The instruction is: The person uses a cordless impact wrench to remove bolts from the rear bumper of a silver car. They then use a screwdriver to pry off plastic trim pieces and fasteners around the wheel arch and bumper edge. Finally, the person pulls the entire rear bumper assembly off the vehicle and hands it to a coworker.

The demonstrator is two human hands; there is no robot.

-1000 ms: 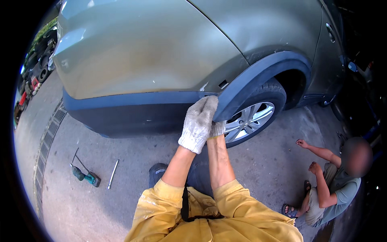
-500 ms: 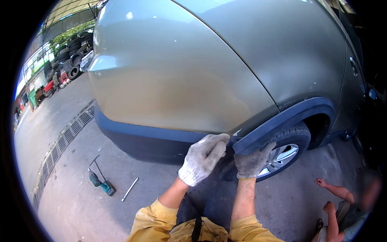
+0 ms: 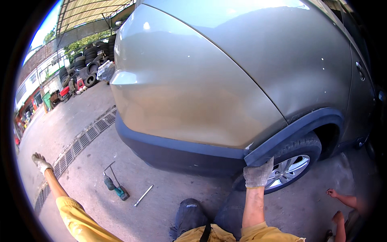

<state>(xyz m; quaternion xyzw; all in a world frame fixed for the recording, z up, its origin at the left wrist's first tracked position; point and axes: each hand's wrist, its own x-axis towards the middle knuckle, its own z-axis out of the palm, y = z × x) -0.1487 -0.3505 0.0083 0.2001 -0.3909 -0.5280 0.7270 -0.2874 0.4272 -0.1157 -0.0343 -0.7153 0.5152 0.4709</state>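
Observation:
A grey-green car [image 3: 193,92] fills the middle, with a dark plastic lower bumper [image 3: 181,157] and a dark wheel arch trim [image 3: 274,143]. My right hand [image 3: 258,175], in a knitted work glove, grips the lower front end of that trim, beside the wheel [image 3: 288,169]; its fingertips are partly hidden behind the edge. Far to the left, my gloved left hand [image 3: 42,163] reaches out over the floor with its fingers stretched, holding nothing. Between it and the car lie a teal cordless power tool [image 3: 117,189] with a thin rod and a silver metal bar [image 3: 144,195].
A drain grate [image 3: 83,140] runs along the floor at left. Stacked old tyres [image 3: 90,66] and a red stool [image 3: 80,84] stand at the back left. At lower right, another person's hands and forearms [image 3: 346,200] show close to the wheel.
My left hand has left the bumper corner and swung far out to the left. My right hand stays at the trim's end. The view has shifted, showing more of the yard.

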